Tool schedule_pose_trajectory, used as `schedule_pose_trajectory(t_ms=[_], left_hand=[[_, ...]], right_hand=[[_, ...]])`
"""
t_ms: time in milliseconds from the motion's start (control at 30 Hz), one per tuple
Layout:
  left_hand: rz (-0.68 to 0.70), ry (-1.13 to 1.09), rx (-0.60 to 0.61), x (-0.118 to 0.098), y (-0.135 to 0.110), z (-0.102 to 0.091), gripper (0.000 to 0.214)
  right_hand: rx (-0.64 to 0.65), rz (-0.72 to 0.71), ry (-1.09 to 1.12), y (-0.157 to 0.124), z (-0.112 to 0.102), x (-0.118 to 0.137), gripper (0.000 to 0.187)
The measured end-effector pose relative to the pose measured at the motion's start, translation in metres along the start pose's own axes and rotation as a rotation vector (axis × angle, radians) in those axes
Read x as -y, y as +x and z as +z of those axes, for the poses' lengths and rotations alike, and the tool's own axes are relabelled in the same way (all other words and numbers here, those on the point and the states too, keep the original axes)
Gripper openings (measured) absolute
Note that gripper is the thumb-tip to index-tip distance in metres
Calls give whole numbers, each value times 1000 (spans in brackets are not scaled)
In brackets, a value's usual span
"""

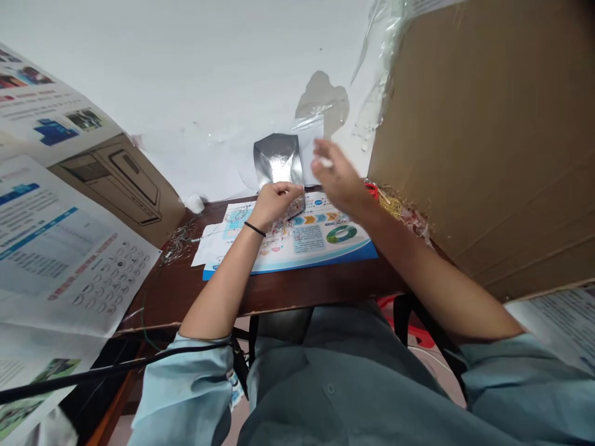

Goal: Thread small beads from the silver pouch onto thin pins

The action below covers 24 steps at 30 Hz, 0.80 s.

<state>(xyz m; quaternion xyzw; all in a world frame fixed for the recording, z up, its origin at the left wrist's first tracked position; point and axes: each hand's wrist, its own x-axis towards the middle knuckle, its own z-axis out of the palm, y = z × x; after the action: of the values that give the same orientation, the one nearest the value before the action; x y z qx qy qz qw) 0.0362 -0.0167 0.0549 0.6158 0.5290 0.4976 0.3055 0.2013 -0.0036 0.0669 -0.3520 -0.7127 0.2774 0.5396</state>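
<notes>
My left hand [276,204] sits at the desk's far edge with its fingers closed on the lower part of a crinkled silver foil pouch [277,161]. The pouch stands upright and its bottom is partly hidden by those fingers. My right hand [339,179] is raised just to the right of the pouch, blurred, with its fingers slightly apart. Beside its fingertips hangs a clear plastic sheet [316,118]. A printed blue-and-white leaflet [316,238] lies under both hands on the dark wooden desk [162,303].
A tangle of thin wire with beads [179,241] lies at the desk's left. A large cardboard panel [483,136] fills the right side, with a red item [372,189] and gold shreds [393,207] at its foot. Printed cartons [60,204] lean in from the left, before a white wall [186,80].
</notes>
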Motion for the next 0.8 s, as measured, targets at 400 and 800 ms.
schedule_pose_trajectory(t_ms=[400, 800], left_hand=[[-154, 128, 140, 10, 30, 11, 30], [-40, 497, 141, 65, 63, 18, 31]], right_hand=[[224, 168, 1, 3, 7, -63, 16], [178, -3, -351, -8, 6, -106, 16]])
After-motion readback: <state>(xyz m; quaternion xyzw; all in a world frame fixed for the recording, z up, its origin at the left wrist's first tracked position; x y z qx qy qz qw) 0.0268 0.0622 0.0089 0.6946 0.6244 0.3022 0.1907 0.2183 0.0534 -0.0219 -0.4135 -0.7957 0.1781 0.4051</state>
